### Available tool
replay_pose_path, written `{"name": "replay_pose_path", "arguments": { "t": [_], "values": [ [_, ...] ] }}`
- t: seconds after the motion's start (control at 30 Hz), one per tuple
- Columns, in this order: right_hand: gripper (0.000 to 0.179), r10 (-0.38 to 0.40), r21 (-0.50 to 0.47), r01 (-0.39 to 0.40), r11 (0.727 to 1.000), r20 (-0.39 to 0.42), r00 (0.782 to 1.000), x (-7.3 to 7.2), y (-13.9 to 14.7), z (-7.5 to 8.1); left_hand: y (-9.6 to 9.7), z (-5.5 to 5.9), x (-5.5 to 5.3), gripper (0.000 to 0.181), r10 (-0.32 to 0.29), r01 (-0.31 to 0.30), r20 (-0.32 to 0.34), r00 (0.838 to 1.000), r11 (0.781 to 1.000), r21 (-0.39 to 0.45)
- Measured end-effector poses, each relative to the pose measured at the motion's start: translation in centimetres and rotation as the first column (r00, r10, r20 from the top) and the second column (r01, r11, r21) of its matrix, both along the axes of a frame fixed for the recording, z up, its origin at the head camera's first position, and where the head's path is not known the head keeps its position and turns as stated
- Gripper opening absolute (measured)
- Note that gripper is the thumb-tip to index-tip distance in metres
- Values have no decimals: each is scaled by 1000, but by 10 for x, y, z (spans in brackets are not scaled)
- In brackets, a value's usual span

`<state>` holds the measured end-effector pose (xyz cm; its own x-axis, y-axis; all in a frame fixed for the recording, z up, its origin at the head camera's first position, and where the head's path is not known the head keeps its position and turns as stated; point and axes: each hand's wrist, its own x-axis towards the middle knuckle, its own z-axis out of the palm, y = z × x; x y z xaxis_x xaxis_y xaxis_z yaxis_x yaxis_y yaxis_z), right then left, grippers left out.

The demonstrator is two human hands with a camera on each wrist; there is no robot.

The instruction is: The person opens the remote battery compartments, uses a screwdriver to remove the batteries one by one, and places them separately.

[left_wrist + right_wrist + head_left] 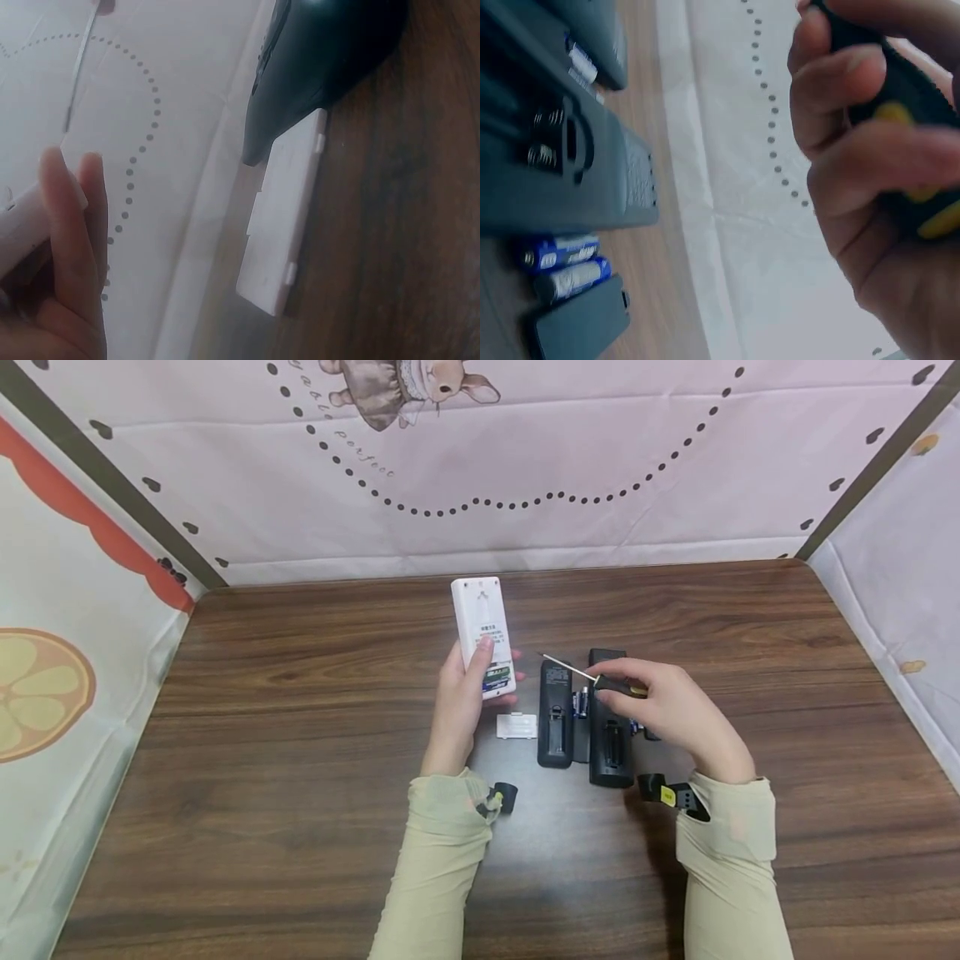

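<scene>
My left hand grips a white remote control, its back turned up, with the thumb across it. The battery compartment at its lower end is uncovered and shows batteries inside. In my right hand is a screwdriver with a black and yellow handle; its thin shaft points left toward the white remote, tip apart from it. A white battery cover lies on the table just below the remote. Under the right hand lie two black remotes, a shorter one and a longer one, both with open, bare battery compartments.
Loose batteries and a dark battery cover lie beside the longer black remote. More batteries sit between the two black remotes. The brown wooden table meets a printed cloth wall at the back.
</scene>
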<state>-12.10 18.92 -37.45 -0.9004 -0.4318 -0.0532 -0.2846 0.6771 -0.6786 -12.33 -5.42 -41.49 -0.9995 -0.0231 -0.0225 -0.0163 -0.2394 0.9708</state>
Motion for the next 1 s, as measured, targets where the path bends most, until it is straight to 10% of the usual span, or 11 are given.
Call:
{"name": "replay_pose_path", "arguments": {
  "t": [0.53, 1.0],
  "values": [
    [30, 95, 2, -96, 995, 95, 991, 2, -11, 1, 3, -18, -8, 35, -18, 16, -58, 998, 999, -33],
    [32, 96, 167, -84, 982, -61, 994, 11, -26, 14, 13, 13, 4, 57, -85, 78, -53, 995, 990, -122]
  ]
}}
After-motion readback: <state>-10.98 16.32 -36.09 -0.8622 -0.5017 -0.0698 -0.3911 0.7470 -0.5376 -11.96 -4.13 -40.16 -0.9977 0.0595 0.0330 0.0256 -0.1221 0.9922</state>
